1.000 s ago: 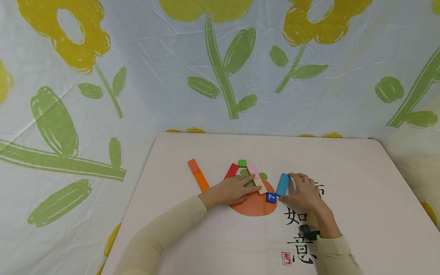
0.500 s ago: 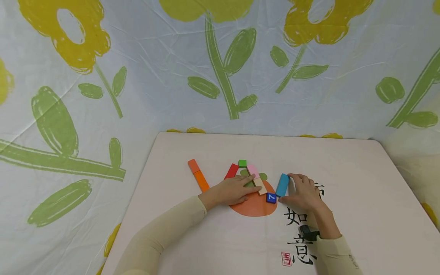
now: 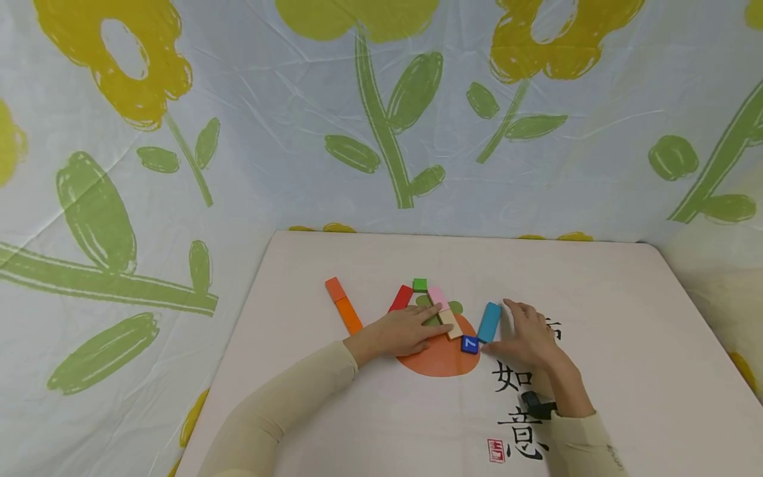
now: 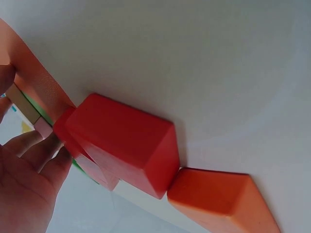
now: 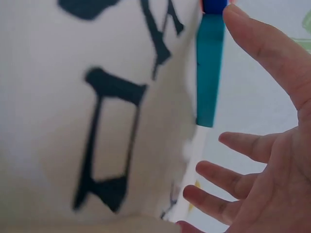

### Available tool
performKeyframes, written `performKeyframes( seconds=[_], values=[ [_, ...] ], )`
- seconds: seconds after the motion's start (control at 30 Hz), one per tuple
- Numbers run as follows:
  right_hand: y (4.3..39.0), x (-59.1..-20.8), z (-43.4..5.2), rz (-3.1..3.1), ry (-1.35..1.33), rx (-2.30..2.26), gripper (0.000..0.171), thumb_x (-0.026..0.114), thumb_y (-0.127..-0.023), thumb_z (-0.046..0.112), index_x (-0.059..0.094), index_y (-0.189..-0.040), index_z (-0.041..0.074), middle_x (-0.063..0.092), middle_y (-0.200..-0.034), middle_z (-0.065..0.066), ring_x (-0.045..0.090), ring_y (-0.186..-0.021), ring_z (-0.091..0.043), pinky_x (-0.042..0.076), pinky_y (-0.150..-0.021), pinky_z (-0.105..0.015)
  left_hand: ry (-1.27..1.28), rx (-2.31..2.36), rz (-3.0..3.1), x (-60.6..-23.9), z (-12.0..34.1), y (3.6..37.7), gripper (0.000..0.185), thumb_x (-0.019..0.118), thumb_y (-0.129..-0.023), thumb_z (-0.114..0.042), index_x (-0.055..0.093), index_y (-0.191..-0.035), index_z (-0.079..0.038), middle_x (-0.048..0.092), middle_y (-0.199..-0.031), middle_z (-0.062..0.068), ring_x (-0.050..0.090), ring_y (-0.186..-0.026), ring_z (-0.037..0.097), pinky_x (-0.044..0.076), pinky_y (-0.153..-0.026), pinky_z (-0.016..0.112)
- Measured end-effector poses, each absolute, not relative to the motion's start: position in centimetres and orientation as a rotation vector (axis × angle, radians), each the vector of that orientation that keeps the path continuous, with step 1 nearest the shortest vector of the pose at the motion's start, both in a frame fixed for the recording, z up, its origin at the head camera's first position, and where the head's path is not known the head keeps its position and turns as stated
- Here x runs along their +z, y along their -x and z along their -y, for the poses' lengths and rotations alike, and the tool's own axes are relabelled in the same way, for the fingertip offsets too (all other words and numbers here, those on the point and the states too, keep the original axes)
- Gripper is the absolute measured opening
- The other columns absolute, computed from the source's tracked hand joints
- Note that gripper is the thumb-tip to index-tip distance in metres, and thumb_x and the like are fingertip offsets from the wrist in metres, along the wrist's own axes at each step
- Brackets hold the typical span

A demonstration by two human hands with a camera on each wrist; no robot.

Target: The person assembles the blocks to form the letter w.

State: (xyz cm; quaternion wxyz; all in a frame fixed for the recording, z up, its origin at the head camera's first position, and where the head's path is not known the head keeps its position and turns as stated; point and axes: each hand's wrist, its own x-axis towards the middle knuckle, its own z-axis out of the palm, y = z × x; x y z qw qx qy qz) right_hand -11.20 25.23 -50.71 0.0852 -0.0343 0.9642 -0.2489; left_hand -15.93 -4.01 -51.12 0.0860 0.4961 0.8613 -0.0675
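Teal block (image 3: pixel 489 322) is seen lying flat on the tabletop (image 3: pixel 626 344), its long axis running away from the person and tilted slightly right, its near end just beside a small blue number tile (image 3: pixel 469 344). The right hand (image 3: pixel 527 334) is placed immediately to the block's right, fingers spread and loose, nothing gripped; whether the thumb touches cannot be told. The left hand (image 3: pixel 405 329) is laid flat, fingers straight, on the beige block (image 3: pixel 451 322), farther from the teal one.

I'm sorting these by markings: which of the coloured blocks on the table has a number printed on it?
The small dark blue square block, marked 7. It lies at the near end of the light blue bar, between the two hands; the other blocks look plain.
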Motion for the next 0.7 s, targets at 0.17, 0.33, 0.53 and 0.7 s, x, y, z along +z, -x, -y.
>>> performKeyframes(
  seconds=[0.17, 0.33, 0.53, 0.7],
  values=[
    [10.5, -49.3, -25.7, -2.887, 0.115, -0.843, 0.106, 0.085, -0.077, 0.043, 0.027, -0.152, -0.004, 0.026, -0.148, -0.039, 0.025, -0.131, -0.058, 0.022, -0.096, -0.079, -1.478, -0.197, -2.561, -50.9, 3.9, 15.8, 0.059, 0.049, -0.105, -0.04, 0.026, -0.16, -0.033, 0.021, -0.165, 0.009, 0.032, -0.145, 0.025, 0.029, -0.115, 0.035],
    [9.9, -48.3, -25.9, -2.907, 0.114, -0.889, 0.1, 0.083, -0.08, 0.039, 0.028, -0.152, -0.004, 0.026, -0.147, -0.039, 0.025, -0.131, -0.06, 0.022, -0.094, -0.08, -1.478, -0.188, -2.559, -50.7, 4.0, 15.7, 0.059, 0.05, -0.105, -0.039, 0.027, -0.16, -0.032, 0.021, -0.164, 0.01, 0.033, -0.145, 0.025, 0.03, -0.115, 0.035],
    [9.3, -48.0, -26.4, -2.928, 0.146, -0.931, 0.098, 0.083, -0.081, 0.039, 0.03, -0.152, -0.003, 0.026, -0.147, -0.039, 0.025, -0.131, -0.06, 0.023, -0.094, -0.08, -1.476, -0.192, -2.559, -50.9, 4.1, 15.7, 0.06, 0.049, -0.105, -0.04, 0.026, -0.16, -0.032, 0.021, -0.165, 0.01, 0.032, -0.146, 0.025, 0.029, -0.115, 0.035],
    [8.9, -48.2, -27.4, -2.909, 0.188, -1.012, 0.097, 0.083, -0.082, 0.038, 0.029, -0.153, -0.001, 0.024, -0.149, -0.038, 0.023, -0.133, -0.059, 0.023, -0.094, -0.08, -1.48, -0.179, -2.559, -51.0, 4.1, 15.7, 0.06, 0.049, -0.105, -0.039, 0.026, -0.16, -0.032, 0.02, -0.165, 0.01, 0.032, -0.145, 0.026, 0.029, -0.115, 0.035]
  ],
)
